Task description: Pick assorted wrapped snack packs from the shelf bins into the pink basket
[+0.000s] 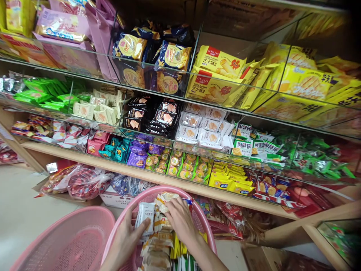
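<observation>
A pink plastic basket (209, 222) full of wrapped snacks stands low in front of the shelves, and both my hands reach into it. My left hand (128, 231) is closed on a stack of white snack packets (146, 214), thumb on the front face. Over cream-and-brown snack packets (162, 205) my right hand (180, 218) curls its fingers, the tips pressed against them; its palm side is hidden. Below the hands lie more beige packets (155, 252). Yellow packets (178, 246) and green-striped packets (184, 262) show beside my right forearm.
A second pink basket (31, 244) stands at the left on the floor. Glass-fronted shelves hold black packets (166, 116), white packets (210, 130), yellow bags (217, 81) and green packets (36, 92). Red bagged goods (87, 182) lie under the bottom wooden ledge (113, 167). A cardboard box (262, 258) is at the lower right.
</observation>
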Demonstrator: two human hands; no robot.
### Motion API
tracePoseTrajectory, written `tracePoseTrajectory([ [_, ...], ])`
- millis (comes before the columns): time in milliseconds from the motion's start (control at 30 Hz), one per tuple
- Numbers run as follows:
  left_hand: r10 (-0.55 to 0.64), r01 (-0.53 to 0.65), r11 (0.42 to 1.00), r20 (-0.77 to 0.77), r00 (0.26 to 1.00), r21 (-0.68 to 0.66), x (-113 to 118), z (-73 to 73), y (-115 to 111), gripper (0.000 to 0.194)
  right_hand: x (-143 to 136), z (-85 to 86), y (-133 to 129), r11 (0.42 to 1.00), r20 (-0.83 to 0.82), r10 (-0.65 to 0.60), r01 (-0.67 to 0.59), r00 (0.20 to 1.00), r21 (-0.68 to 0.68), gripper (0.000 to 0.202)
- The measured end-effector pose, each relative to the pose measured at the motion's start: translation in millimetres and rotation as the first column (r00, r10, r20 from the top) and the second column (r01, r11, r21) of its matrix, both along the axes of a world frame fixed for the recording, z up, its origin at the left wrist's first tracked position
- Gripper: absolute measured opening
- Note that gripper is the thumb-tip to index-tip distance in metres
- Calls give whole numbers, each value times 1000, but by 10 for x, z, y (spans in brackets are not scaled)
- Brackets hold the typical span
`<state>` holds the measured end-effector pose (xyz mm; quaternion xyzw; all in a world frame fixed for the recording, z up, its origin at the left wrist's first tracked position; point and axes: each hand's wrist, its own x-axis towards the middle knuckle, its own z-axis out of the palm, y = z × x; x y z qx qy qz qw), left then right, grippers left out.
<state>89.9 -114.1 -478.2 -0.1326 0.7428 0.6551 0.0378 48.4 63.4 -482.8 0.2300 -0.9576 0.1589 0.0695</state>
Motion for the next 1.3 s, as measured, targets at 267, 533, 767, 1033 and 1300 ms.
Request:
tracePoseTrajectory([
  [267, -57, 46, 992, -89, 994, -121, -52, -251, -11, 57, 78, -7, -32, 997, 34, -66, 67, 997, -32, 18],
  [533, -20, -27, 956, -156, 988, -294, -63, -399, -21, 56, 131, -42, -59, 992, 61, -103, 107, 993, -63, 26],
  [767, -16, -32, 973, -206, 978, -229, -66, -334, -37, 45, 103, 7, -17, 995, 98, -96, 97, 991, -3, 21],
  [1033, -137, 110, 967, -106, 985, -230, -84, -209, -67, 48, -21, 51, -13, 992, 156, -66, 48, 985, 114, 16],
  [1300, -133, 119, 981, -82, 988, -151, -94, -325, -88, 49, -77, 22, -26, 987, 84, 24, -37, 996, 156, 14],
])
